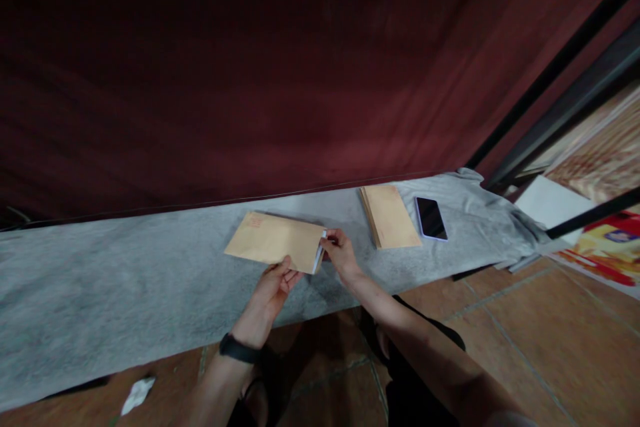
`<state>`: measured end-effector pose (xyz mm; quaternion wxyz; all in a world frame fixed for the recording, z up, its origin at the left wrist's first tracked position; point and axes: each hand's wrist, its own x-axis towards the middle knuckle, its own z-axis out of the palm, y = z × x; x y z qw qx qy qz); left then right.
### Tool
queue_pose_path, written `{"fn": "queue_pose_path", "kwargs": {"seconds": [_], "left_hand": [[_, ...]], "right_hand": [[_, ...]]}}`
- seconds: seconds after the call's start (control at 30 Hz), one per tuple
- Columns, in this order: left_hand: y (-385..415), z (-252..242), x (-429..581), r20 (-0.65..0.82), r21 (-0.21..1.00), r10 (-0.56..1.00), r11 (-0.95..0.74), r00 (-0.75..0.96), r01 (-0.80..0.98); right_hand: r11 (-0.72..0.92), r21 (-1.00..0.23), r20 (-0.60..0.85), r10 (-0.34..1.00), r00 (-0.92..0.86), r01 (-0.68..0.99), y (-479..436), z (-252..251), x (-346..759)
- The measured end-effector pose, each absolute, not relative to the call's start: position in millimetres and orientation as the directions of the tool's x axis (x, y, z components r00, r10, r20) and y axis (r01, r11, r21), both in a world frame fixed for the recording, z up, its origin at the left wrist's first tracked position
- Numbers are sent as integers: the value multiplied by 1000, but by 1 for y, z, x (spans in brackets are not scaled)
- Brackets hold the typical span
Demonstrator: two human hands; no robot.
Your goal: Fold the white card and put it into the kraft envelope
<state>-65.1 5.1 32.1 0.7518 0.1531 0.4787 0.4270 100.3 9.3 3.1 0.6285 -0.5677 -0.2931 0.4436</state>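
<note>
A brown paper envelope with faint red print at its far left corner is held just over the grey cloth. My left hand grips its near edge, thumb on top and fingers underneath. At the envelope's right end, a strip of white paper sticks out of the opening. My right hand pinches at that end, its fingertips on the paper and the envelope's mouth. How far the paper reaches inside is hidden.
A stack of brown envelopes lies to the right, beside a dark-screened phone. Grey cloth covers the long narrow surface. Behind it hangs a dark red curtain. Crumpled white tissue lies on the tiled floor.
</note>
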Motion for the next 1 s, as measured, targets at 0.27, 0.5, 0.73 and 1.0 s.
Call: {"fn": "queue_pose_path", "kwargs": {"seconds": [0.27,0.5,0.73,1.0], "left_hand": [[12,33,-72,-597,670,779,615,191,-416],[12,29,-72,-596,672,778,619,199,-407],[11,30,-70,-597,681,779,618,190,-393],[9,32,-70,-600,673,773,628,208,-391]], "right_hand": [[-111,-916,-256,902,349,-385,14,9,112],[-172,-906,-307,896,321,-386,11,4,113],[-186,-906,-325,881,344,-381,13,1,110],[-165,-909,-314,875,367,-384,11,1,106]]}}
